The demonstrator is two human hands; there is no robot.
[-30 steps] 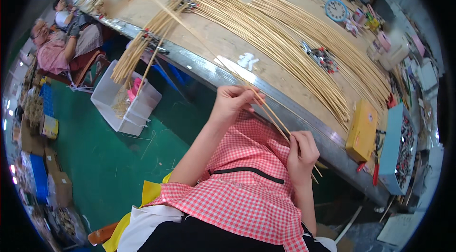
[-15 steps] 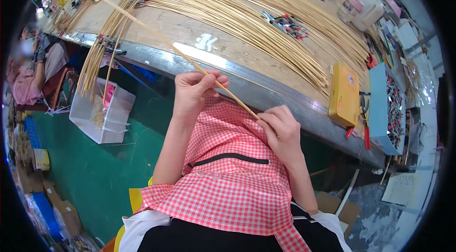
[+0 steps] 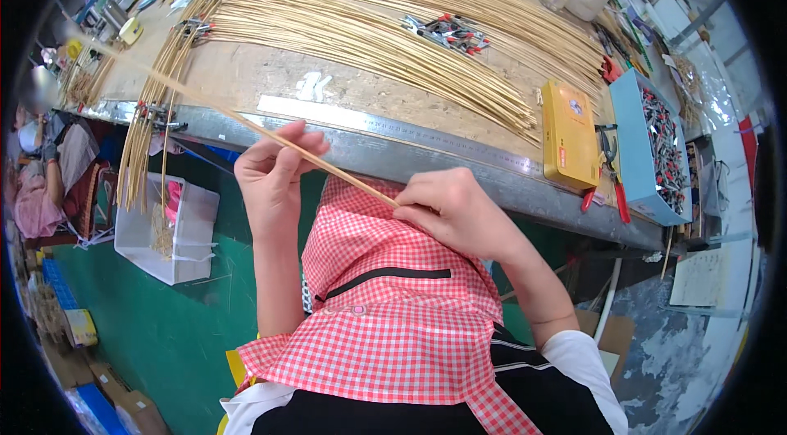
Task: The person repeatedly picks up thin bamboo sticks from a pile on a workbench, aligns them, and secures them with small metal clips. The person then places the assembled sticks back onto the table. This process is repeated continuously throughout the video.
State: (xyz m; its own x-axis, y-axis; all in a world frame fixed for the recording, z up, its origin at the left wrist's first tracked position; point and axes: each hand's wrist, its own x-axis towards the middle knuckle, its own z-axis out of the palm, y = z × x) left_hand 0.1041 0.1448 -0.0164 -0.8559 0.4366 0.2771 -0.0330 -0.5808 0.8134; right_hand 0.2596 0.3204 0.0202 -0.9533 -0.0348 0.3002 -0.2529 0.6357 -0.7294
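Observation:
A long, thin bamboo strip (image 3: 198, 97) slants from the far left down to my lap. My right hand (image 3: 449, 207) pinches its near end between thumb and fingers, just above the red-and-white checked apron (image 3: 385, 230). Farther along, my left hand (image 3: 275, 177) has the strip between its thumb and fingers, with the fingertips partly lifted. The strip's far end is blurred and reaches past the bundled strips at the left of the workbench (image 3: 238, 78). Many more strips (image 3: 369, 33) lie in long rows across the bench, beyond my hands.
A steel ruler (image 3: 393, 127) runs along the bench's front edge. Small clamps (image 3: 451, 33) lie on the strips. To the right are a yellow tin (image 3: 570, 136), red-handled pliers (image 3: 611, 168) and a blue box (image 3: 635, 148) of clamps. A white bin (image 3: 193, 230) stands at floor left; another person (image 3: 49, 173) sits beyond.
Both hands and the bamboo strip have shifted left in the picture. My left hand's fingers have loosened and spread a little. The view has turned slightly, so the bench appears shifted left.

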